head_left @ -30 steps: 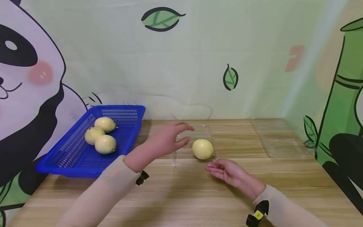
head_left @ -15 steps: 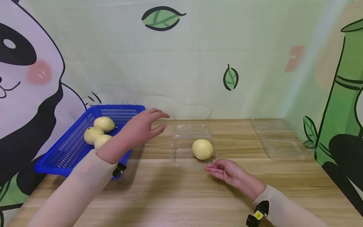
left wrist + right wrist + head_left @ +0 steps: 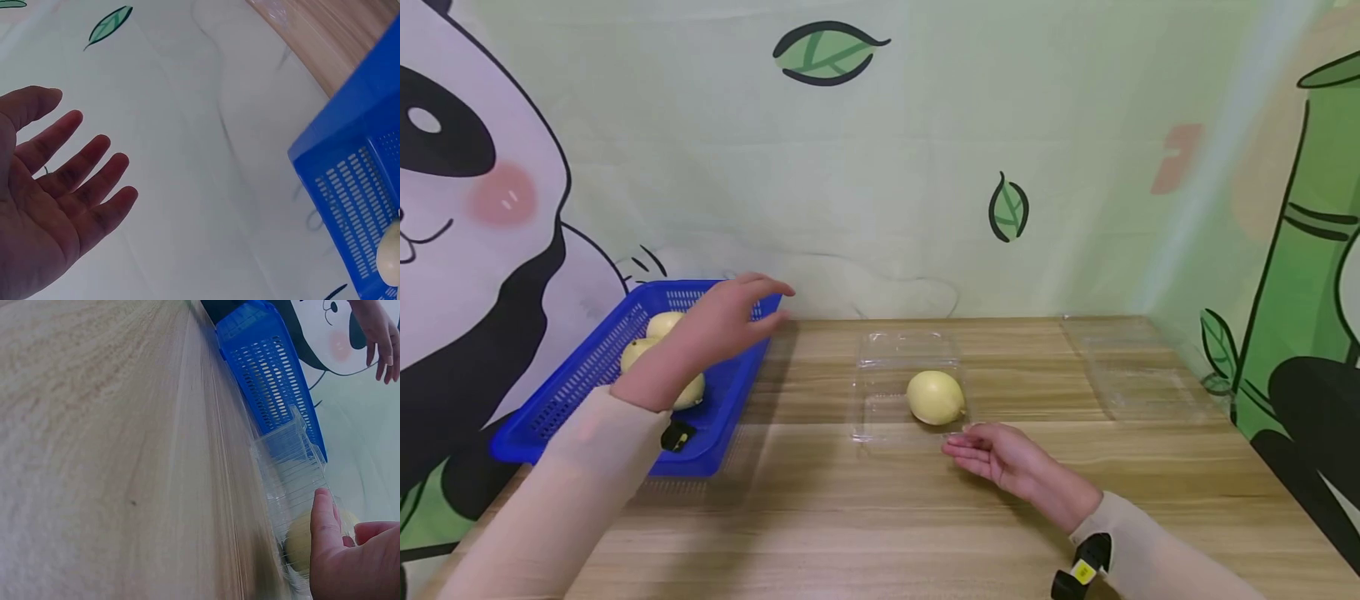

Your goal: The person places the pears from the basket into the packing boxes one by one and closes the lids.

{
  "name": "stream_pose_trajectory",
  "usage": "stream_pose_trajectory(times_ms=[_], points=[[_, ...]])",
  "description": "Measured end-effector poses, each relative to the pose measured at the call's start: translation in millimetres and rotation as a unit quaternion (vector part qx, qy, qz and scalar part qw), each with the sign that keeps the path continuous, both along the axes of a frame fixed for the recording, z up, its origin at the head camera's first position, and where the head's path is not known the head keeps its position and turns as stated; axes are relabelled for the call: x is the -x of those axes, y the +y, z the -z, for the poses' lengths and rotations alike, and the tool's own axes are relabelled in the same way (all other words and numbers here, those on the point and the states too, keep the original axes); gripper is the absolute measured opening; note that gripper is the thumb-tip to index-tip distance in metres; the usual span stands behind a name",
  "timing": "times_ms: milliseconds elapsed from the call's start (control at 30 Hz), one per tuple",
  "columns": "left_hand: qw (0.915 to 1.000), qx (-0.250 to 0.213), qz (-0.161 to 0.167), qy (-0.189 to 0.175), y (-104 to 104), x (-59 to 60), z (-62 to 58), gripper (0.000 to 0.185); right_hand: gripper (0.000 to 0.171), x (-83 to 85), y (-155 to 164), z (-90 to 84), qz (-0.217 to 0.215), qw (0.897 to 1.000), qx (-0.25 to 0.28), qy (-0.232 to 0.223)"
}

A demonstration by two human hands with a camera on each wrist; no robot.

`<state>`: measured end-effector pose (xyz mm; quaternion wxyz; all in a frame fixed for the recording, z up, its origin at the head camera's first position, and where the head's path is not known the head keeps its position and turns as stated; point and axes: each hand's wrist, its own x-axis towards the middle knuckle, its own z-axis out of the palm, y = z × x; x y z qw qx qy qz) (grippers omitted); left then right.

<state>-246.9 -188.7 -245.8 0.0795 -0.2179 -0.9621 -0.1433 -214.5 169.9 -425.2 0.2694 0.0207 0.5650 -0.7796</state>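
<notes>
My left hand [image 3: 718, 321] hangs in the air over the right part of the blue plastic basket [image 3: 741, 400], its fingers spread loosely and holding nothing. Several pale yellow, lemon-like fruits [image 3: 664, 323] lie in that basket, partly covered by the hand and wrist. In the middle of the table stands a clear plastic box [image 3: 880, 408], and one similar yellow fruit [image 3: 936, 397] sits in its right half. The right hand [image 3: 1011, 458] rests beside the box's front right corner; its nearly straight fingers touch the side [image 3: 325, 519] in the right wrist view.
Farther right on the wooden table [image 3: 880, 517] lies another clear plastic container [image 3: 1150, 375]. A cloth backdrop [image 3: 910, 167] with a panda, leaves and bamboo rises along the table's back edge.
My left hand has moved left, from beside the fruit in the clear box to above the blue basket. The right hand and the boxed fruit have stayed in place.
</notes>
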Motion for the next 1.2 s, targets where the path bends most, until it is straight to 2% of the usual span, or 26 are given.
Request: stream_pose_trajectory(times_ms=[467,733,1000,1200], points=[[0.9982,0.006,-0.036,-0.047,-39.2,16.0,4.7,0.043,0.023,0.0,-1.7,0.9,0.002,1.000,-0.004,-0.001],[0.9938,0.005,-0.072,-0.084,-58.1,27.4,8.1,0.047,0.023,0.1,-0.8,0.5,0.003,1.000,-0.005,-0.003],[0.9859,0.008,-0.106,-0.129,-81.5,44.6,21.8,0.052,0.022,-0.6,-0.3,-1.1,0.006,1.000,-0.005,-0.003],[0.9834,0.021,-0.116,-0.138,-98.0,57.3,34.7,0.051,0.022,-0.5,-0.7,-0.6,0.005,1.000,-0.008,-0.001]])
